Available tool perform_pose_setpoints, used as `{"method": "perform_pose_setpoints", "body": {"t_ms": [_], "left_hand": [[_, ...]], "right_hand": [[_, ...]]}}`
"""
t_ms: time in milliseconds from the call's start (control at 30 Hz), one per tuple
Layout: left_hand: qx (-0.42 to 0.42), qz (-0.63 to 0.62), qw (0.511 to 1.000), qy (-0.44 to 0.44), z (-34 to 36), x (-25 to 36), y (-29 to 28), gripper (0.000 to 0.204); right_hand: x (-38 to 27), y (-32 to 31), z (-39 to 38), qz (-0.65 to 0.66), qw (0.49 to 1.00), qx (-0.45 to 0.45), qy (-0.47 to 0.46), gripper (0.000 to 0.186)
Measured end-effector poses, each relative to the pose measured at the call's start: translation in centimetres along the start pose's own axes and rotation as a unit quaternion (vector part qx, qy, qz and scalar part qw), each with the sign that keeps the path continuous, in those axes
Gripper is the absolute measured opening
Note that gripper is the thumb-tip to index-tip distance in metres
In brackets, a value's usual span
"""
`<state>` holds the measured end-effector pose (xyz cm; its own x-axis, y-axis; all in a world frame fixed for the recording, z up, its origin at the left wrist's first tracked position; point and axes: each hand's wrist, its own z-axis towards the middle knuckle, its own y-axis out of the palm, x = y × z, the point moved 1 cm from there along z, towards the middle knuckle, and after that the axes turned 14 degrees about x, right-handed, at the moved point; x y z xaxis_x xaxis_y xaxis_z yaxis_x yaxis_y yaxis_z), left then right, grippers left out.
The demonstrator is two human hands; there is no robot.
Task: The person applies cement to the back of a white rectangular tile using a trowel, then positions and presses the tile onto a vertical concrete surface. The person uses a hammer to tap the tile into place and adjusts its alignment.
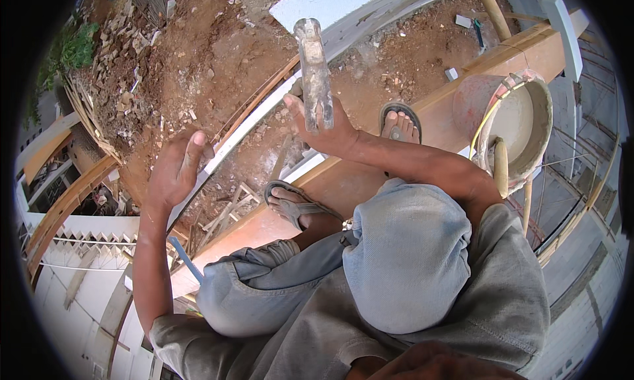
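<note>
A worn, mortar-smeared claw hammer (315,76) is upright in my right hand (330,130), its head toward me. The head hides most of the handle and some of the fingers around it. Farther left, my left hand (177,167) is at the long white board edge (228,144), thumb up and fingers curled toward the far side. What those fingers hold, if anything, is hidden. A thin brown wood strip (259,97) runs along the far side of that edge, between my two hands.
I squat in sandals on a broad wooden beam (370,175). A mortar-caked bucket (528,126) with a wooden handle sticking out stands by my right arm. Below lie reddish soil (218,43), rubble and scrap wood (231,208). A white slab (330,7) rises at the far side.
</note>
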<state>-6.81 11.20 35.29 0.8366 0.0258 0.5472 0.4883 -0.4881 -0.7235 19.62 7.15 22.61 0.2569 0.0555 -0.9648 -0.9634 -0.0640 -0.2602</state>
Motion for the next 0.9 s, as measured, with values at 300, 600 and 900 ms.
{"method": "perform_pose_setpoints", "body": {"t_ms": [300,600,900], "left_hand": [[0.184,0.083,0.946,0.252,21.6,8.4,3.8,0.058],[0.113,0.181,0.958,0.191,23.7,8.8,9.2,0.082],[0.124,0.137,0.968,0.17,23.3,10.5,9.2,0.071]], "right_hand": [[0.5,-2.1,-1.1,-0.237,0.922,-0.295,0.08,0.041],[8.9,2.3,2.0,-0.09,0.888,-0.233,0.387,0.047],[11.7,3.7,4.8,-0.097,0.938,-0.086,0.322,0.058]]}}
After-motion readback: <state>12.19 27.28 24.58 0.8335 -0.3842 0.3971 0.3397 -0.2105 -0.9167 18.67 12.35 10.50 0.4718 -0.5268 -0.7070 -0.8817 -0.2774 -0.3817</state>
